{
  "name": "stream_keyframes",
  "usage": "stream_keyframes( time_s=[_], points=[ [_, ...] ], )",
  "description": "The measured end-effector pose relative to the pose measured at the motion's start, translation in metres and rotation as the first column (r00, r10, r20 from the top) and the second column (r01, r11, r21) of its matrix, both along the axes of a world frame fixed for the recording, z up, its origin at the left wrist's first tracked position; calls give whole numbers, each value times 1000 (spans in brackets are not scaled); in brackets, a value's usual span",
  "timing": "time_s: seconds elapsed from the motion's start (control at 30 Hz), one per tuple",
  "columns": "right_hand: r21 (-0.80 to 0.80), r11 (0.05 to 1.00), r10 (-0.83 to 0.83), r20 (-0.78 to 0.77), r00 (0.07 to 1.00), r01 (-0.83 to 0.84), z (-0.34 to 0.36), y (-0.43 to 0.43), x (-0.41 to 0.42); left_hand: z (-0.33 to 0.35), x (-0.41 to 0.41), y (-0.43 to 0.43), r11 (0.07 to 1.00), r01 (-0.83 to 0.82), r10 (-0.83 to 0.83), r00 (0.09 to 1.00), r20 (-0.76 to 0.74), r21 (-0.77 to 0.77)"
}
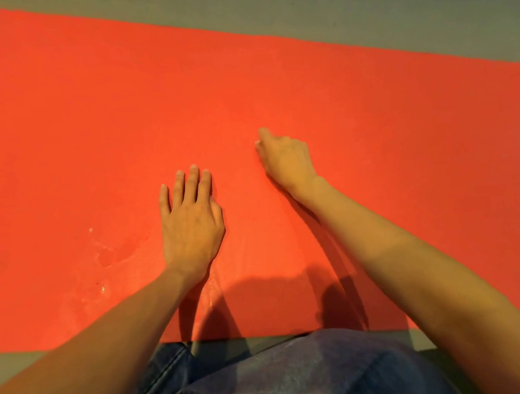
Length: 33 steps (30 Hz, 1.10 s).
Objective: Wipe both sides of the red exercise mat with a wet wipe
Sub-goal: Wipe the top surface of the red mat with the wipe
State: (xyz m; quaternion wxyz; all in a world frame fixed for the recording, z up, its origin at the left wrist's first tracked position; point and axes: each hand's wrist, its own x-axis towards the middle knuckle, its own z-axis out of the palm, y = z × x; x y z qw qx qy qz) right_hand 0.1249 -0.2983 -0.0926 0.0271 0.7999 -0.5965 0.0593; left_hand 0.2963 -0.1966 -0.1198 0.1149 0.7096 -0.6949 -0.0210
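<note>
Head view, looking down. The red exercise mat (369, 114) lies flat on a grey floor (363, 14) and fills most of the view. Its far edge runs at a slant from upper left to right, and its near edge lies straight just beyond the person's knee.

The left hand (190, 222) lies palm down on the mat, near the middle of the view. Its fingers are straight and slightly spread, and it grasps nothing. The right hand (287, 161) is on the mat just to the right of the left hand and a little farther away. Its fingers are curled downward and its knuckles are raised. A small white edge of the wet wipe (257, 142) shows at the fingertips, grasped under the hand. The hand hides the rest of the wipe. The two hands are near each other but apart.

Pale glossy smears (113, 254) mark the mat to the left of the left wrist, with fainter streaks nearer the person, beside the left forearm. A knee in blue jeans (294, 374) fills the near centre and overlaps the near edge of the mat. Shadows of the forearms fall on the mat between the arms.
</note>
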Motion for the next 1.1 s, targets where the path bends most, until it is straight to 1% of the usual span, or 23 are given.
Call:
stream_keyframes(
  time_s=[0.07, 0.1, 0.13, 0.2, 0.23, 0.27, 0.3, 0.37, 0.4, 0.47, 0.5, 0.53, 0.6, 0.63, 0.67, 0.73, 0.8, 0.87, 0.9, 0.93, 1.0, 1.07, 1.1],
  points=[
    [-28, 937, 349, 35, 937, -348, -8, 22, 20, 0, 0, 1, 1000, -3, 3, 1000, 6, 4],
    [-66, 916, 397, 16, 918, -395, -9, 22, 18, 0, 0, 1, 1000, -3, 3, 1000, 13, 1],
    [-37, 941, 336, 12, 942, -336, -7, 13, 9, 0, -1, 0, 1000, -4, 4, 1000, 18, 1],
    [12, 998, -65, 1, 998, 65, 3, -13, -13, 0, -2, 0, 1000, 2, -2, 1000, 18, 9],
    [18, 969, -245, 16, 969, 245, 4, -21, -24, 0, -2, 1, 1000, 2, -2, 1000, 17, 10],
    [17, 943, -333, 9, 943, 332, 2, -25, -26, 0, -1, 1, 1000, -1, 0, 1000, 19, 7],
    [15, 954, -299, 30, 954, 298, 2, -24, -18, 0, -1, 1, 1000, -3, 3, 1000, 23, 4],
    [0, 1000, 27, 94, 995, -27, -2, -7, 12, 0, -1, 1, 1000, -3, 3, 1000, 26, 3],
    [17, 977, 213, 82, 974, -215, -5, 5, 23, 0, -1, 1, 1000, -2, 2, 1000, 27, 0],
    [-57, 935, 355, 72, 932, -351, -9, 8, 19, 1, -1, 2, 1000, -2, 2, 1000, 30, -3],
    [-72, 962, 269, 81, 960, -264, -7, -3, 10, 1, -1, 2, 1000, -1, 1, 1000, 27, 0],
    [-78, 993, 98, 90, 991, -91, -6, -15, 1, 1, -2, 3, 1000, 3, -3, 1000, 24, 1],
    [-27, 955, -290, 113, 950, 295, -7, -33, -15, 0, -2, 2, 1000, 13, -13, 1000, 21, -3],
    [-21, 916, -394, 132, 910, 400, -8, -38, -14, 0, -1, 1, 1000, 14, -14, 1000, 22, -4],
    [-24, 907, -411, 158, 898, 419, -8, -37, -6, 0, 0, 0, 1000, 15, -15, 999, 28, -3],
    [-2, 964, -260, 229, 938, 268, -9, -28, 23, 1, 0, -1, 1000, 23, -22, 999, 47, -8],
    [2, 1000, 30, 247, 969, -31, -12, -11, 51, 4, 0, -7, 1000, 24, -23, 998, 58, -17],
    [-61, 968, 252, 193, 948, -245, -12, -4, 56, 10, 7, -25, 1000, 7, -6, 999, 46, -23],
    [-105, 960, 275, 179, 945, -259, -12, -10, 49, 11, 12, -39, 1000, 8, -7, 1000, 30, -24],
    [-147, 968, 228, 168, 959, -205, -13, -22, 38, 12, 17, -55, 999, 19, -19, 1000, 9, -27],
    [-219, 975, -10, 170, 985, 48, -15, -53, 9, 10, 30, -87, 998, 53, -54, 998, -21, -42],
    [-155, 946, -261, 147, 954, 283, -19, -82, -17, 6, 39, -115, 994, 95, -96, 995, -19, -47],
    [-131, 929, -326, 145, 934, 345, -22, -93, -23, 3, 42, -126, 993, 115, -115, 993, -17, -30]
  ],
)
